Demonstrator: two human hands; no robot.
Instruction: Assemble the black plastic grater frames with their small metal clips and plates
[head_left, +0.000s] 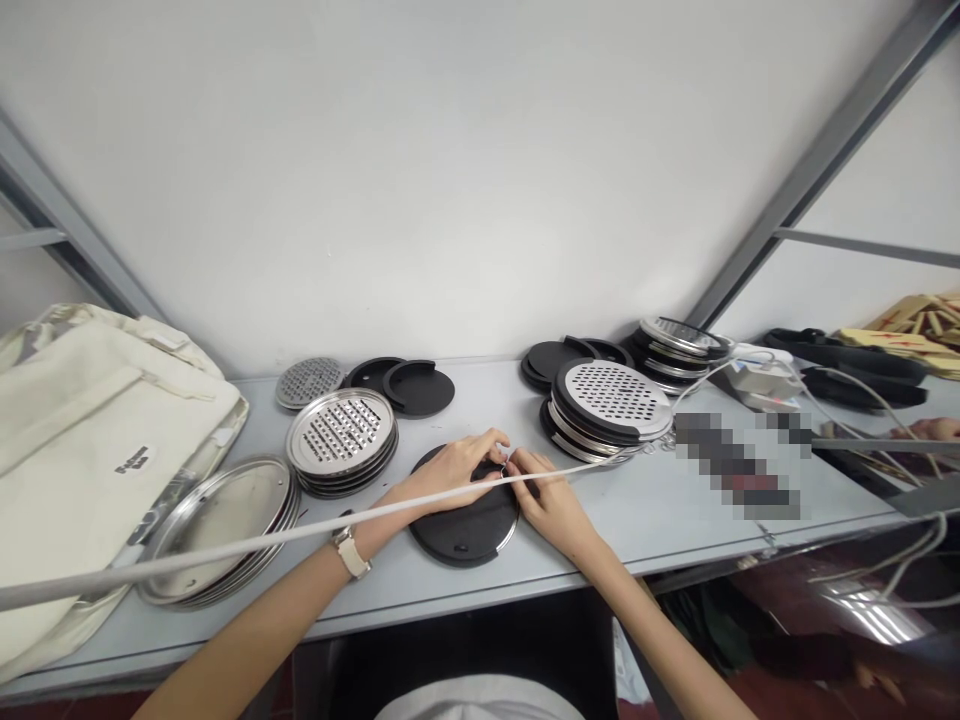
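Note:
A round black disc [465,525] lies flat on the table in front of me, with a shiny metal rim showing at its lower right edge. Over its upper part, my left hand [454,468] has thumb and fingers curled around a small bright metal ring [503,470]. From the right, my right hand [546,495] pinches the same ring at the disc's edge. The fingers partly hide the ring, so how it joins the disc cannot be made out. A white cable [300,532] crosses the view in front of my left wrist.
Stacked grater plates [341,432] and plain metal discs [225,515] stand left, beside a cream canvas bag [112,430]. Black covers [420,388] lie behind. To the right are assembled grater discs [615,400], another stack [679,350] and a white power strip [761,375]. Another person's hand [937,430] shows far right.

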